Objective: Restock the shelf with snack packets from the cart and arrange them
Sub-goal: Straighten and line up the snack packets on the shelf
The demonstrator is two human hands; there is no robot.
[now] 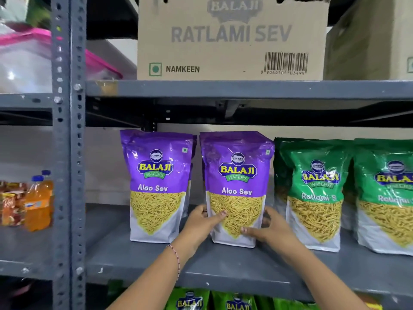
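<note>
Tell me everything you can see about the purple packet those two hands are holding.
The purple packet is a glossy plastic stand-up pouch printed "Balaji Wafers, Aloo Sev", with thin yellow strands pictured on its white lower half. It stands upright on the grey shelf, between a matching purple pouch and a green Ratlami Sev pouch. The left hand grips its lower left edge, and the right hand its lower right, thumbs across the front.

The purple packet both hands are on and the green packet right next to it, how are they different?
The purple packet reads Aloo Sev; the green packet reads Ratlami. The left hand and right hand grip the purple packet at its lower sides, while nothing touches the green packet. The purple packet's top reaches slightly higher in view. Both stand upright on the grey shelf, carry the Balaji logo and show yellow sev.
</note>
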